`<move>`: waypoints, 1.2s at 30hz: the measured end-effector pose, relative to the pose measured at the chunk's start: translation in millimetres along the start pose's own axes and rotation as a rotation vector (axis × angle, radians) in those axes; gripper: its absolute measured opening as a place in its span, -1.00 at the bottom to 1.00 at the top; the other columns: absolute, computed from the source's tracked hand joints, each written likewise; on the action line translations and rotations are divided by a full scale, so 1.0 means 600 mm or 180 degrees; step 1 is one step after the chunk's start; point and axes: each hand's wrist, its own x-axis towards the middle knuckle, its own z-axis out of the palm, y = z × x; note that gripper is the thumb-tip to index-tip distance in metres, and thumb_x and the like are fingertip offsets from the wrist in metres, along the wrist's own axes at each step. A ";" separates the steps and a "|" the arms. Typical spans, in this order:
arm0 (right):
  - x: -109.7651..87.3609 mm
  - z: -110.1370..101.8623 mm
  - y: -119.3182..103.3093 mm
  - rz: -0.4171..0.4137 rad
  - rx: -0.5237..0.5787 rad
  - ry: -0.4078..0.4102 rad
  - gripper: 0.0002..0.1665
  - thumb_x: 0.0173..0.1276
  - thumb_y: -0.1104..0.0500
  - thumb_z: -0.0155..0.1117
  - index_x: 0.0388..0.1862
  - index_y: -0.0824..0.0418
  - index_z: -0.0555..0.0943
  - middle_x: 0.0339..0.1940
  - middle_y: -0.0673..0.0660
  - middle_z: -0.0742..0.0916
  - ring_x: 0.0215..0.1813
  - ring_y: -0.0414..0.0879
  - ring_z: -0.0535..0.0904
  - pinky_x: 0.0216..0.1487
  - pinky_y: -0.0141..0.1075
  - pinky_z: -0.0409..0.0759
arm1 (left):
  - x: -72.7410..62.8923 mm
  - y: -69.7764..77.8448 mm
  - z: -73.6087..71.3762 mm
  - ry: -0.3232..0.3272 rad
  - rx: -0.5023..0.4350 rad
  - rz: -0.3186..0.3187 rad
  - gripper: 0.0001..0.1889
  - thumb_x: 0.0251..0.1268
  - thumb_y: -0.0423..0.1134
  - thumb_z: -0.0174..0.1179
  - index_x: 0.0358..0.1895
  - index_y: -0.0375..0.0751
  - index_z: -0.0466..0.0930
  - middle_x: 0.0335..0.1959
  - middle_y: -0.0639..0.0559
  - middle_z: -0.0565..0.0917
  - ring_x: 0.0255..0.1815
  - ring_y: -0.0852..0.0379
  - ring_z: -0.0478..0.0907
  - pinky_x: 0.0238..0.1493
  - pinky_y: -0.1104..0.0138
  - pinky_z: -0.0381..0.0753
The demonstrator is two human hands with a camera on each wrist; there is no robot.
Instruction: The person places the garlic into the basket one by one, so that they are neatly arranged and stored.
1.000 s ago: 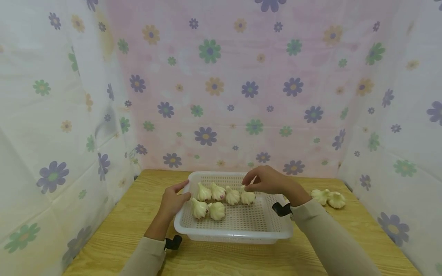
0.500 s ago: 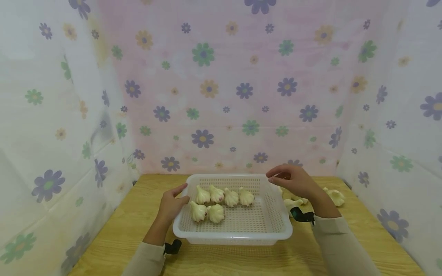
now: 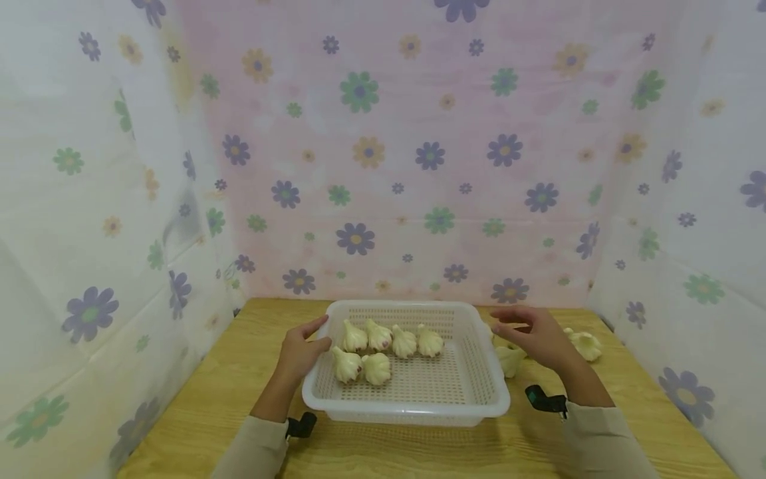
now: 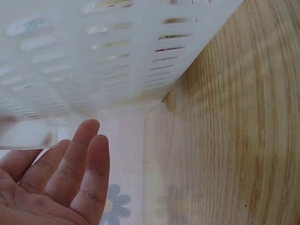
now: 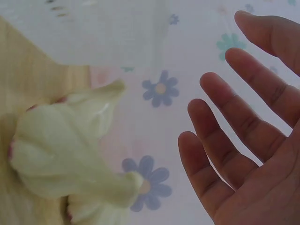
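A white plastic basket holds several garlic bulbs in its left and back part. At its left rim, my left hand grips the edge with thumb and index finger; in the left wrist view its other fingers extend loosely beneath the rim. My right hand hovers just right of the basket, over loose garlic bulbs. The right wrist view shows its fingers spread and holding nothing, apart from a nearby garlic bulb.
More garlic lies farther right on the wooden table. Flower-patterned cloth encloses the table at the back and both sides.
My right hand let go of a garlic bulb at the right end of the basket's back row, then moved right, out over the loose garlic. My left hand stays at the rim.
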 end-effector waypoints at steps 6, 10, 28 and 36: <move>-0.016 0.006 0.028 0.0098 0.0091 -0.0026 -0.49 0.45 -0.06 0.37 0.29 0.12 0.65 0.25 0.26 0.70 0.26 0.32 0.62 0.09 -0.10 0.75 | 0.002 -0.002 0.001 -0.0061 -0.0101 0.0013 -0.35 0.18 -0.34 0.25 0.44 -0.03 0.54 0.51 -0.20 0.44 0.06 -0.14 0.75 -0.19 0.12 0.82; -0.023 0.009 0.045 0.0152 0.0095 -0.0078 -0.50 0.43 -0.05 0.40 0.26 0.12 0.67 0.24 0.27 0.71 0.27 0.29 0.62 0.14 -0.08 0.73 | 0.001 -0.002 0.000 -0.0068 -0.0106 0.0009 -0.35 0.20 -0.32 0.26 0.45 -0.03 0.53 0.52 -0.21 0.43 0.08 -0.15 0.74 -0.19 0.11 0.82; -0.036 0.019 0.097 0.0582 0.0259 -0.0361 -0.30 0.34 -0.12 0.47 0.36 0.19 0.60 0.29 0.24 0.69 0.25 0.20 0.63 0.07 -0.10 0.73 | 0.002 -0.003 0.000 -0.0054 -0.0064 0.0032 -0.34 0.18 -0.32 0.26 0.44 -0.02 0.54 0.52 -0.19 0.43 0.09 -0.15 0.74 -0.19 0.11 0.82; -0.039 0.025 0.119 0.0623 0.0339 -0.0430 -0.36 0.30 -0.06 0.51 0.30 0.15 0.64 0.29 0.26 0.68 -0.18 -0.04 0.66 -0.20 -0.21 0.72 | 0.002 -0.004 0.001 -0.0032 -0.0082 0.0029 -0.35 0.19 -0.32 0.26 0.44 -0.02 0.55 0.51 -0.20 0.44 0.06 -0.11 0.75 -0.20 0.14 0.81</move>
